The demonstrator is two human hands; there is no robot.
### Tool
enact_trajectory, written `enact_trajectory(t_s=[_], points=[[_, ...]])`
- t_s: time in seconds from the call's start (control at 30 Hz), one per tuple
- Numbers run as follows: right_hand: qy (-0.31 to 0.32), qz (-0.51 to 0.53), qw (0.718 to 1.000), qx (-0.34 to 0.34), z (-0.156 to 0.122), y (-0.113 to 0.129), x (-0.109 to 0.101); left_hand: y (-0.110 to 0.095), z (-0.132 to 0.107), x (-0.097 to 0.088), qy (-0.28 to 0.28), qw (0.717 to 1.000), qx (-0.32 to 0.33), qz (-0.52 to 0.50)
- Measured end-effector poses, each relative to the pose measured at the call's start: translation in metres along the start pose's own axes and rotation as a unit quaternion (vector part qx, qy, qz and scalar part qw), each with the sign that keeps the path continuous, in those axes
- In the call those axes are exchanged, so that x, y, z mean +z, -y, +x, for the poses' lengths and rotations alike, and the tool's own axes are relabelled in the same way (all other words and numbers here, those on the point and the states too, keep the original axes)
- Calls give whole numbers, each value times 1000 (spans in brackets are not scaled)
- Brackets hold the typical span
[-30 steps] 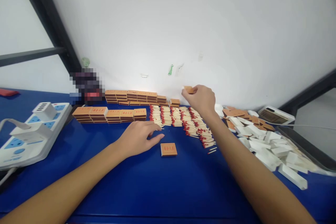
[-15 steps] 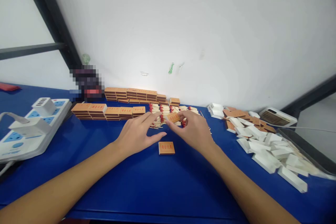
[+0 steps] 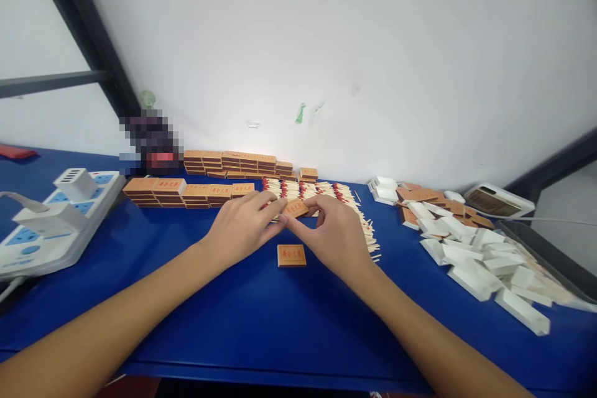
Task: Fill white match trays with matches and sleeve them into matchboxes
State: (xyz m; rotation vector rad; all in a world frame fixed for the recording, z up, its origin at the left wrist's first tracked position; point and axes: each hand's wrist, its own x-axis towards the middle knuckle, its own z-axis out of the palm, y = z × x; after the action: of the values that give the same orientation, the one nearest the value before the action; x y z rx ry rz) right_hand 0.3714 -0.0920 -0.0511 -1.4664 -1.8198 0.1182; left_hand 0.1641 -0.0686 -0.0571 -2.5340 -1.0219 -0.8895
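Both hands meet at the middle of a blue table (image 3: 261,317), pinching one small orange matchbox (image 3: 295,208) between their fingertips. My left hand (image 3: 242,225) grips its left end and my right hand (image 3: 333,233) its right end. Just below them a second orange matchbox (image 3: 291,255) lies flat on the table. Behind the hands spreads a row of loose red-tipped matches (image 3: 345,205), partly hidden by the fingers.
Stacks of orange matchboxes (image 3: 186,191) line the wall at the back left. A white power strip (image 3: 51,217) with a plug sits far left. White inner trays (image 3: 480,255) and orange sleeves (image 3: 420,199) are heaped on the right, beside a phone (image 3: 499,200).
My right hand came back from the wall with the orange matchbox and brought it down to the left hand. Now both hands hold it.
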Motion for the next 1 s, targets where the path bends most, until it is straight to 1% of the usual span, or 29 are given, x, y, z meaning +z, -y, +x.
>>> enact_trajectory(t_s=[0.2, 0.3, 0.37, 0.47, 0.57, 0.63, 0.67, 0.7, 0.77, 0.83, 0.87, 0.9, 0.93, 1.0], points=[[-20, -6, 999, -42, -9, 9, 5, -3, 7, -3, 55, 994, -11, -88], [-50, -6, 998, -34, -7, 9, 2, -3, 14, -6, 88, 988, -12, -128], [-60, -7, 998, -25, -4, 8, -1, -6, 17, -7, 95, 983, -14, -155], [-54, 0, 998, -34, -2, 5, -6, -11, 22, -7, 98, 977, -13, -188], [-41, 16, 997, -56, -3, 2, -9, -7, 29, -16, 104, 973, -13, -207], [-22, -3, 997, -76, -3, -1, -11, 8, 34, -31, 106, 978, -20, -181], [-4, -28, 996, -84, -2, -3, -12, 20, 36, -42, 98, 984, -25, -148], [20, -60, 994, -87, -1, -5, -13, 35, 36, -53, 106, 987, -39, -116], [70, -122, 987, -77, 2, -8, -15, 68, 34, -77, 117, 986, -93, -76], [102, -149, 982, -64, 5, -10, -17, 100, 28, -98, 162, 973, -162, -40], [107, -146, 981, -64, 6, -11, -17, 114, 24, -105, 209, 960, -182, -25], [109, -139, 982, -67, 6, -10, -17, 125, 20, -111, 227, 952, -205, -7], [110, -129, 983, -72, 6, -10, -16, 133, 16, -114, 245, 946, -212, -2], [113, -116, 983, -82, 5, -8, -15, 141, 9, -117, 261, 939, -222, 5]])
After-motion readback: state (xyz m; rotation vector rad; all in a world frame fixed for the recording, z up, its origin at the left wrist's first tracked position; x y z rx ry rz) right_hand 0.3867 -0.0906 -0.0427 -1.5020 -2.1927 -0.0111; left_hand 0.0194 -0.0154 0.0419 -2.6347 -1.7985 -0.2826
